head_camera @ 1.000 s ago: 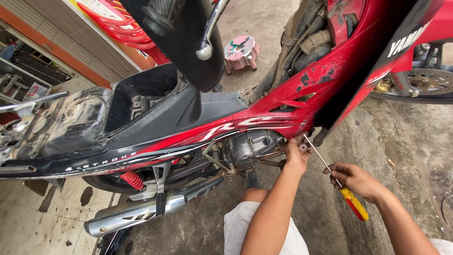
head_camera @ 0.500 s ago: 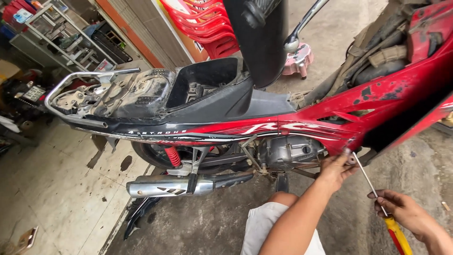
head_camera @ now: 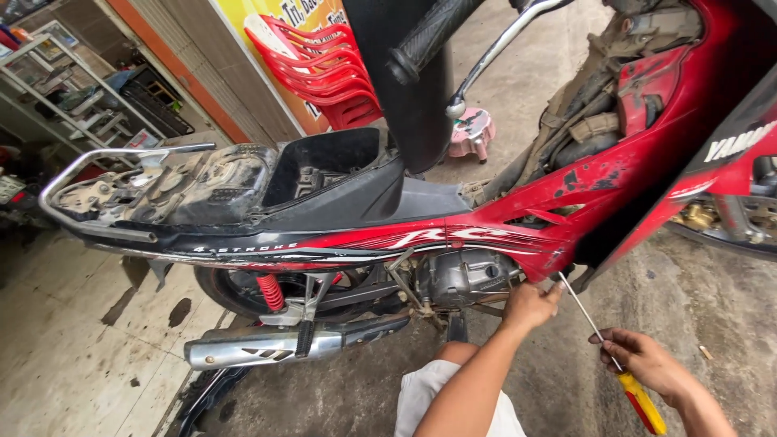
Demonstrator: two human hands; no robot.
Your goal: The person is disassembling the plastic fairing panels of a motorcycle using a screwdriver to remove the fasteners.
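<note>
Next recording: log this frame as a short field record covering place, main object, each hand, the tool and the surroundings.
place: workshop with a stained concrete floor
main object: red and black motorcycle, seat off, body open
left hand: left hand at the lower fairing edge beside the engine, by the tool's tip
right hand: right hand closed around a long screwdriver with a yellow and red handle
tool angle: shaft slants up towards the fairing
surroundings: chrome exhaust, stacked red plastic chairs, pink stool, metal shelving
</note>
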